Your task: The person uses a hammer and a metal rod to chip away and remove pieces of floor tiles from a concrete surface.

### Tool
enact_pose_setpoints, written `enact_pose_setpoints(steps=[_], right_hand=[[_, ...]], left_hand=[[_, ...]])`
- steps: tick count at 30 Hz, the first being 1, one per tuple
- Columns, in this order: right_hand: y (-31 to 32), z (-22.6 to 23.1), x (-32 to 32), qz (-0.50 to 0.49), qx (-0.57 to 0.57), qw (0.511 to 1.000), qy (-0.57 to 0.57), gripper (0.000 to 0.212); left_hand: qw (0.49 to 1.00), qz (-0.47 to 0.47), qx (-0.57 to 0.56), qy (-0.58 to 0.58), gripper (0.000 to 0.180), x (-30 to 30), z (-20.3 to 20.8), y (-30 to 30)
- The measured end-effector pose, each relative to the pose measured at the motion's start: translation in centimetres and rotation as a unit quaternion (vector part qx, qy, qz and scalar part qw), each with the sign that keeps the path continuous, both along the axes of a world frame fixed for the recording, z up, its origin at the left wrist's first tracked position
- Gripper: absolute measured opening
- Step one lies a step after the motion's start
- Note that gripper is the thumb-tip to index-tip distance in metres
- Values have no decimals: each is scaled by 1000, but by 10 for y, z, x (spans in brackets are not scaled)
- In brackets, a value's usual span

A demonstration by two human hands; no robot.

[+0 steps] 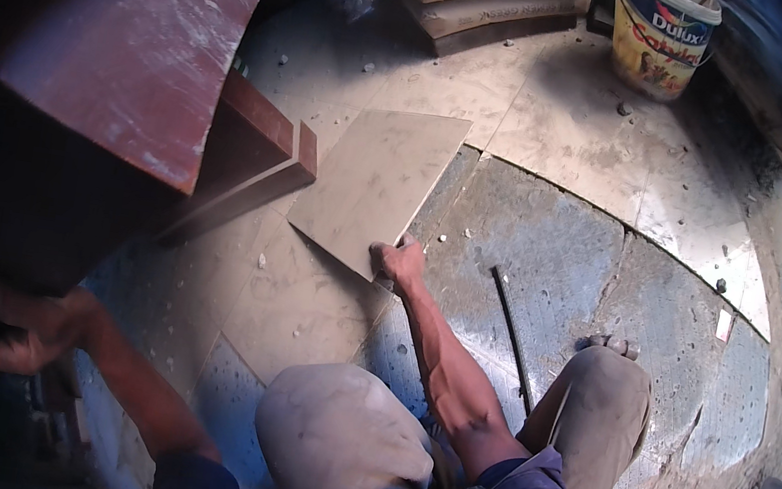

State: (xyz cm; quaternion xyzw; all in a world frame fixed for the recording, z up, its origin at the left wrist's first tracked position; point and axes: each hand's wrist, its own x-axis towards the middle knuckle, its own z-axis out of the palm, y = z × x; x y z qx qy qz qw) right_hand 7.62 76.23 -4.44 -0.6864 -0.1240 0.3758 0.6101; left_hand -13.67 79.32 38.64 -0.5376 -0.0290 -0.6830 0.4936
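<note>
My right hand (398,264) is closed on the near corner of a beige floor tile (375,181). The tile is tilted, its near edge standing off the tiled floor and throwing a shadow. At the far left, my left hand (20,326) reaches into deep shadow below a reddish-brown wooden piece of furniture (139,35). Its fingers look bent, but blur and darkness hide whether they hold anything. A thin dark rod (511,333) lies on the bare grey concrete (554,234) to the right of my right forearm.
Laid beige tiles (568,140) border the concrete. Stacked paper sacks (498,2) and a yellow and white paint bucket (662,42) stand at the back. A reddish-brown wooden base (260,139) stands left of the tile. Small crumbs of rubble lie scattered about. My knees frame the near side.
</note>
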Motion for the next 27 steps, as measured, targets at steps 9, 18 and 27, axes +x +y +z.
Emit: enact_pose_setpoints(steps=[9, 18, 27], right_hand=[[53, 93, -5, 120, 41, 992, 2, 30], [35, 54, -21, 16, 77, 996, 40, 24], [1, 131, 107, 5, 82, 992, -100, 24]], left_hand=[[999, 11, 4, -40, 51, -16, 6, 7], [994, 98, -25, -33, 58, -22, -6, 0], [992, 124, -10, -22, 56, -11, -8, -11]])
